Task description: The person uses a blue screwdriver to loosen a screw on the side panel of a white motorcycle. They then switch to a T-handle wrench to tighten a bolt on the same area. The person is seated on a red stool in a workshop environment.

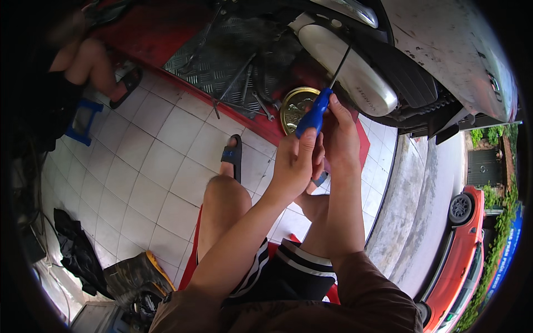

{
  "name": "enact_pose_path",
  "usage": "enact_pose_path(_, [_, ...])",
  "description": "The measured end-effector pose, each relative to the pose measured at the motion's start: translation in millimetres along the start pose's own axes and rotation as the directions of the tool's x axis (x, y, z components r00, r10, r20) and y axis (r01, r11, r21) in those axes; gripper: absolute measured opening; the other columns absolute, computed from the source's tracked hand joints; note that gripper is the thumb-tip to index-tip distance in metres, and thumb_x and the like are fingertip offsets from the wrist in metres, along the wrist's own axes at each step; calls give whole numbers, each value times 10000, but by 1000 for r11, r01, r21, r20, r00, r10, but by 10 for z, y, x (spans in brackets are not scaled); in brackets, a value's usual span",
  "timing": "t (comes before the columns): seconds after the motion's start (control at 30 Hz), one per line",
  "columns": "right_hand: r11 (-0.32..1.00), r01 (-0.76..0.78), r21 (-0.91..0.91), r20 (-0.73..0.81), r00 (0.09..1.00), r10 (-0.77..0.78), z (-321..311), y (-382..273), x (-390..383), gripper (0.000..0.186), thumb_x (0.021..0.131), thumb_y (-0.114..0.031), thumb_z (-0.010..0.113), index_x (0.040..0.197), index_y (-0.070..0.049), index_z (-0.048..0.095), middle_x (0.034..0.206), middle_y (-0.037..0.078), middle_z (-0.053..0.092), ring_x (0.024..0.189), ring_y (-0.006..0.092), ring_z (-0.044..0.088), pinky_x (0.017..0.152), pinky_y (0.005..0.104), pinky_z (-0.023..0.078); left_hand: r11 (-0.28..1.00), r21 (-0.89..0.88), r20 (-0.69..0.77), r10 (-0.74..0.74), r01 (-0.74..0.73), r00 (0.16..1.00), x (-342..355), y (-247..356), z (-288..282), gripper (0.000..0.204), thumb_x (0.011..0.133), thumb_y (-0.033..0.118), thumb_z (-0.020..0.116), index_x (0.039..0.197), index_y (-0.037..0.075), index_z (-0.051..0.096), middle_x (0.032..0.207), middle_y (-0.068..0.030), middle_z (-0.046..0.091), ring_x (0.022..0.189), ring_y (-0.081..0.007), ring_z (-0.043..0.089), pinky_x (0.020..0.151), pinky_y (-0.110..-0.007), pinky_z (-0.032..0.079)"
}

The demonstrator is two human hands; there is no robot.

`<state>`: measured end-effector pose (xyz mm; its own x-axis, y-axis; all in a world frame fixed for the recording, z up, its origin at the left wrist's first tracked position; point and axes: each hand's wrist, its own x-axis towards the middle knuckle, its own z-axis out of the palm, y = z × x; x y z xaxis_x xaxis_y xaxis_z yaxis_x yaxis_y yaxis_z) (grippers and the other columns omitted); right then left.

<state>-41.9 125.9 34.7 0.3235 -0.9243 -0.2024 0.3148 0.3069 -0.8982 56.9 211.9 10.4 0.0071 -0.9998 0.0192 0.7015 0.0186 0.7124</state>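
Head camera, looking down: seated on a low red stool [191, 261] over a white tiled floor [161, 161], a person works a blue-handled screwdriver [314, 114] against the pale cover [347, 69] of a scooter parked on a red service ramp [266, 129]. The left hand [293, 161] is wrapped around the lower end of the blue handle, thumb laid along it; the right hand [338, 136] is closed around the handle's upper part, fingertips near the point where the dark steel shaft leaves the grip. The shaft runs up and to the right, its tip at the seam along the top of the cover; the tip itself is too small to make out.

The tool looks light and rigid, its moulded handle the natural place to hold; the thin shaft could slip off a smooth painted panel if pressed at a slant.

Just beside the hands, at the ramp's near edge, lies a round gold tin lid [295, 106]; loose wrenches [250, 94] lie on the checkered plate behind it. Another person sits at the far left corner on a blue stool [83, 121]. A red car [463, 250] stands outside at right.
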Motion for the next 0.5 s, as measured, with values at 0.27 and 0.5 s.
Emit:
enact_pose_path(0.27, [999,50,-5,-92,994,-50,76,-54,-113,327,937,-318,617,947,9,619,818,112,653,726,168,627,656,288,515,665,712,8,314,-226,949,-13,-147,18,318,931,287,627,961,-15,533,609,-105,574,491,-184,584,451,-300,444])
enact_pose_path(0.5, [997,44,68,-133,991,-35,7,34,-59,218,915,-219,662,947,-7,623,820,96,656,721,155,621,676,284,513,281,939,56,445,-198,894,3,-115,20,302,805,37,640,1069,-5,501,860,-216,605,670,-414,639,534,-429,516])
